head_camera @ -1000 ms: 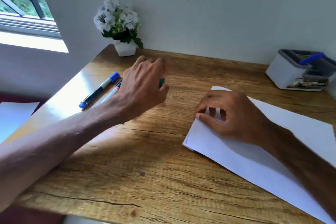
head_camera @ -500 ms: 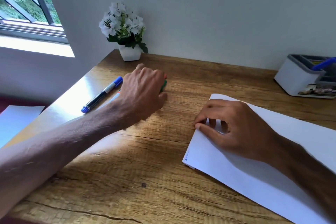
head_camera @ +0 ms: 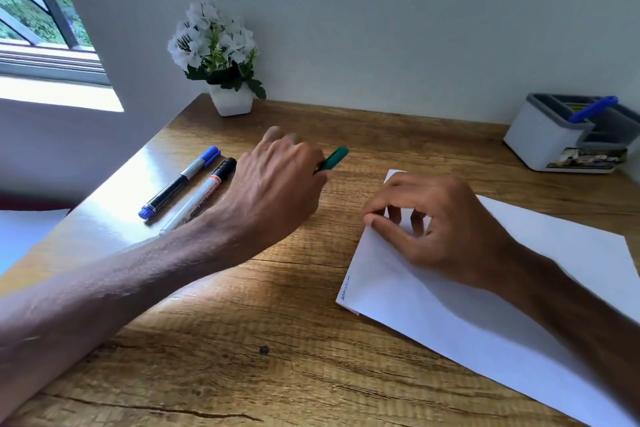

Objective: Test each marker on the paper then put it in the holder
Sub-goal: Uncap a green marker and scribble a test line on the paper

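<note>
No legible text: print on black-capped marker (head_camera: 206, 191) and holder (head_camera: 540, 144) label blurred.

Green marker (head_camera: 334, 158) mostly behind left hand (head_camera: 273, 184)

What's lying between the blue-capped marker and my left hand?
In the head view, one black-capped marker with a silver barrel lies between the blue-capped black marker and the left hand.

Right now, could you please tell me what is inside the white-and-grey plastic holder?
A blue marker leans out of the white-and-grey plastic holder; its walls hide anything lower inside.
</note>
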